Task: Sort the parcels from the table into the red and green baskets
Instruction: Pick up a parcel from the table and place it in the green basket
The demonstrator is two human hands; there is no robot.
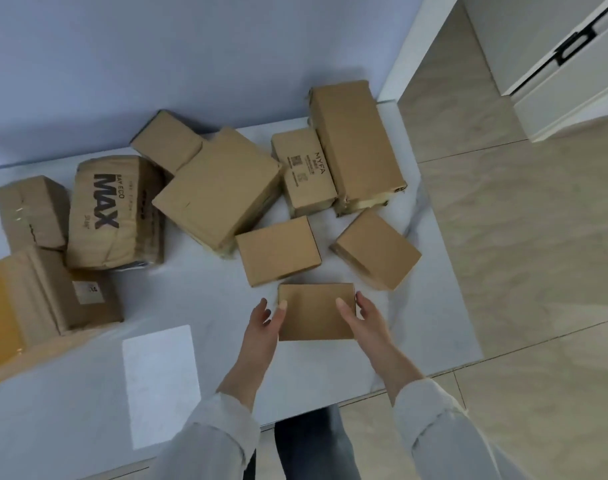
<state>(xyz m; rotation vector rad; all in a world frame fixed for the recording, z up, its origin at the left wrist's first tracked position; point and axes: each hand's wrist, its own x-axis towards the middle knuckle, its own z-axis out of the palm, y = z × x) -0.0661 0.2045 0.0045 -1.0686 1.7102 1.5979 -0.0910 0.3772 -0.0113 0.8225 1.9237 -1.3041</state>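
Clasping from both sides, the left grip [265, 323] and right grip [364, 318] are closed on one small parcel [316, 315]. A thumb is laid on its top face near each short edge, and the fingers are set against the sides. Whether it is lifted or lies on the desk [223, 344] cannot be told.

Item held: flat plain brown carton, no label seen on the upper face. Position: near the front of the desk, on the near side of the other stock.

Adjacent stock:
- a flat parcel [278, 251] just beyond the held one
- a tilted parcel [377, 249] to the right, near the desk's edge
- a box printed MYFA [307, 173] against a long box [358, 143], behind those two
- a large box [219, 187] at centre
- a soft parcel printed MAX [112, 213] at left, with more cartons beyond it

A pale rectangle [160, 386] is seen on the desk left of the arms. Paper or light is not determinable.

Baskets: neither the red nor the green is in view.

Handling note (judgement): the step in hand is taken to be the pick-up, with most of the sorting undone. The carton is best raised straight up and level, under even pressure from both sides, so the neighbours are not dragged. It should then be turned so that any marking deciding red or green can be read before it is carried off.
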